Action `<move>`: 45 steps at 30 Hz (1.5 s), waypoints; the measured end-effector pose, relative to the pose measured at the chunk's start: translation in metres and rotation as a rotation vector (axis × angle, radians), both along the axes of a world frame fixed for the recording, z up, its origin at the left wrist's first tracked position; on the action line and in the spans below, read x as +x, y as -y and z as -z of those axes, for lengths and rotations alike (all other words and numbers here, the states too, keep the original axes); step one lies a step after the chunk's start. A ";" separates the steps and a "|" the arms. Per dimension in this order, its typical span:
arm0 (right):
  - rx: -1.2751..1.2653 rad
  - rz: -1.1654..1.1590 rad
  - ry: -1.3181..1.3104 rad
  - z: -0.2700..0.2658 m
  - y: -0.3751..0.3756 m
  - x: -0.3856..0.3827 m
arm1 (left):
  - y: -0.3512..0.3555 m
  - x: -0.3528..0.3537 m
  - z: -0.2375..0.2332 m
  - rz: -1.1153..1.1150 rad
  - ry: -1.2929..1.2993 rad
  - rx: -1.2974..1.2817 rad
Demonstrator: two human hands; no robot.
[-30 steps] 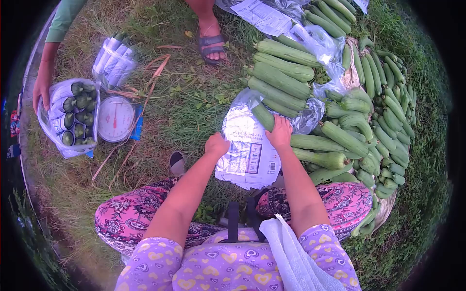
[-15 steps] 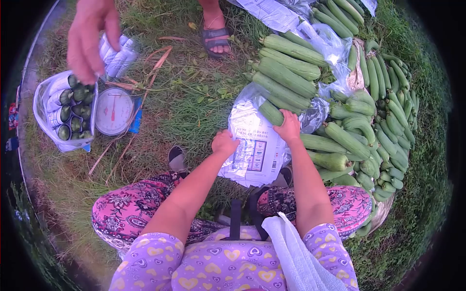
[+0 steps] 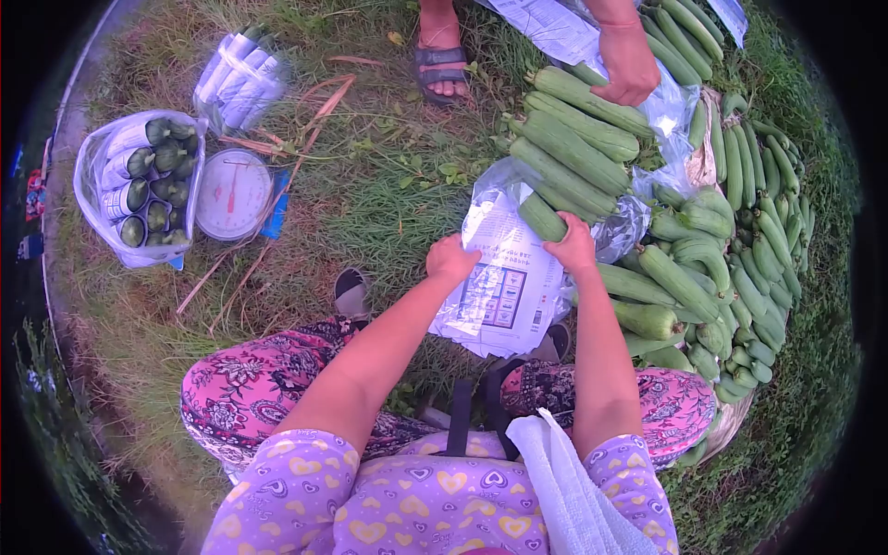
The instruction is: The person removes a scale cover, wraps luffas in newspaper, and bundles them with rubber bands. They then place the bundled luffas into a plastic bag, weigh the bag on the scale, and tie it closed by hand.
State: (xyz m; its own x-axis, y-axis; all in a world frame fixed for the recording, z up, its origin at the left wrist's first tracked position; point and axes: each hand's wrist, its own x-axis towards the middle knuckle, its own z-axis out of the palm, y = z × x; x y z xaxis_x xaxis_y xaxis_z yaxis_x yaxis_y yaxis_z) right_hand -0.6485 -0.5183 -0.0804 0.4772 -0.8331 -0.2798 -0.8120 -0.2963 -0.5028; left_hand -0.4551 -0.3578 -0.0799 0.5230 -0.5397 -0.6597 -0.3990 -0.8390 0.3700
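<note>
"Grass (image 3: 370,217) covers the ground. What is the largest thing on it?"

"It is the gourd pile (image 3: 710,254), to the right of the right hand (image 3: 572,242). Beyond this hand lies the gourd row (image 3: 575,143), and another person's hand (image 3: 631,69) is at its far edge."

"And nearer to the left hand (image 3: 453,259)?"

"Stacked paper (image 3: 499,291) lies between the two hands. Well to the left are a plastic bag (image 3: 95,208) with wrapped gourds (image 3: 139,164) and, just beside it, a round scale (image 3: 233,196)."

"How are the hands?"

"The right one holds the near end of a single gourd (image 3: 539,215), which lies over the paper. The left one touches the paper's left edge; whether it grips, I cannot tell."
</note>
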 end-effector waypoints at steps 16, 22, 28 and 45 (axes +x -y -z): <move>0.085 0.010 0.050 0.000 0.009 -0.002 | 0.003 -0.032 -0.019 0.104 0.049 -0.071; 0.181 0.041 0.038 -0.007 0.016 -0.003 | 0.005 -0.027 -0.035 0.089 -0.043 -0.217; 0.245 0.027 0.075 -0.014 0.028 -0.009 | -0.010 -0.020 -0.048 -0.145 -0.291 -0.306; 0.199 0.059 0.073 -0.010 0.018 -0.010 | -0.089 0.051 -0.119 -0.219 -0.343 -0.393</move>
